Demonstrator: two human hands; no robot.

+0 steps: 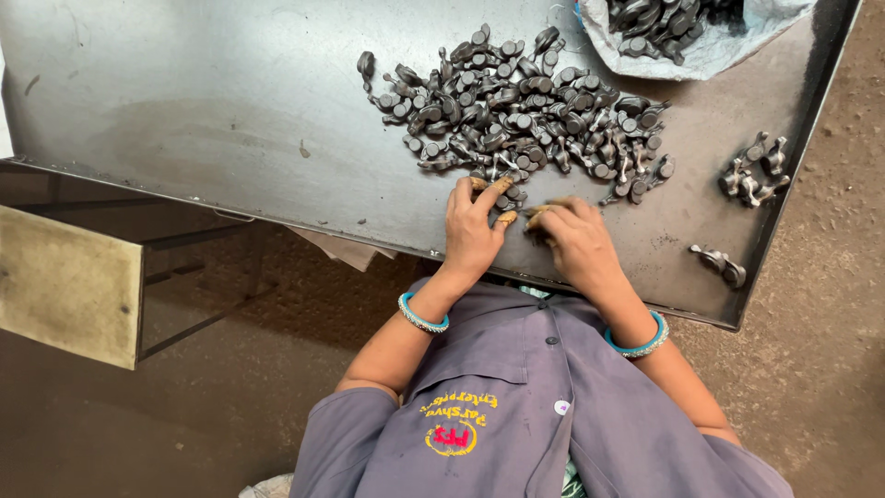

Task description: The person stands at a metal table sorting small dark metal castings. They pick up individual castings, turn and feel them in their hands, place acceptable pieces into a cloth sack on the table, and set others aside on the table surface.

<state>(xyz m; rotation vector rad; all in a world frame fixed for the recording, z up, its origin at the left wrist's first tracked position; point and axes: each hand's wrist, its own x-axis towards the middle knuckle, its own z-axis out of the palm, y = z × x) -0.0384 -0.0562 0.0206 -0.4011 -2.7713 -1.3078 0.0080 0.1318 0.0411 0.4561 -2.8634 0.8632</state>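
A pile of small dark forged metal parts (525,111) lies spread on a grey steel table (230,111). My left hand (472,235) rests at the pile's near edge. Its fingers are apart, its orange-capped fingertips touch the nearest parts, and it holds nothing. My right hand (576,247) sits just to its right with its fingers curled around a small dark part at its fingertips; most of that part is hidden. Both wrists wear turquoise bangles, and I wear a grey-purple work shirt.
A white sack (728,46) with more of the parts sits at the table's far right corner. A small cluster of parts (756,171) and a single part (721,265) lie near the right edge. A tan board (69,286) stands at the left, over a dirt floor.
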